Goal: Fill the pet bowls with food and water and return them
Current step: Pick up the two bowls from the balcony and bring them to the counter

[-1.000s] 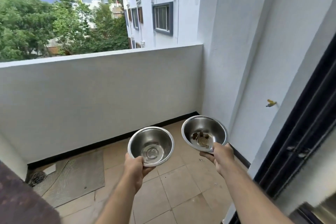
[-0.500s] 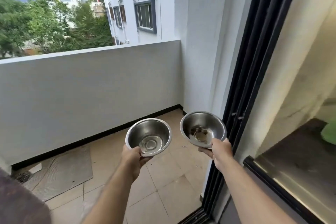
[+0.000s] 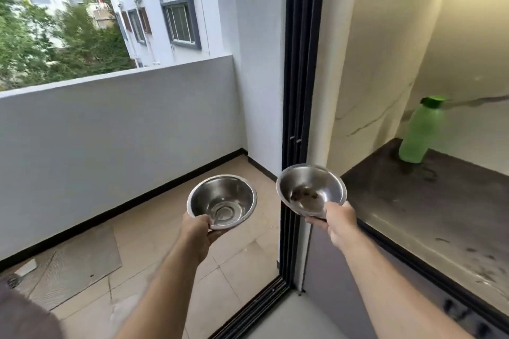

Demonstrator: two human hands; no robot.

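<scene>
I carry two steel pet bowls at chest height. My left hand (image 3: 197, 232) grips the near rim of the left bowl (image 3: 222, 199), which looks bare inside apart from a shine at its bottom. My right hand (image 3: 337, 221) grips the near rim of the right bowl (image 3: 310, 188), thumb inside it; a few brown bits of food lie at its bottom. The left bowl hangs over the balcony tiles, and the right bowl is in front of the black door frame (image 3: 294, 118).
A dark stone counter (image 3: 429, 209) lies to the right inside, with a green bottle (image 3: 420, 129) standing at its far end. The balcony wall (image 3: 115, 129) runs along the left. A grey mat (image 3: 68, 261) and a floor drain (image 3: 11, 281) lie on the tiles.
The view has swung to the right: the door frame has come to the middle, and the counter with the green bottle has come into sight. Both hands hold the bowls as before.
</scene>
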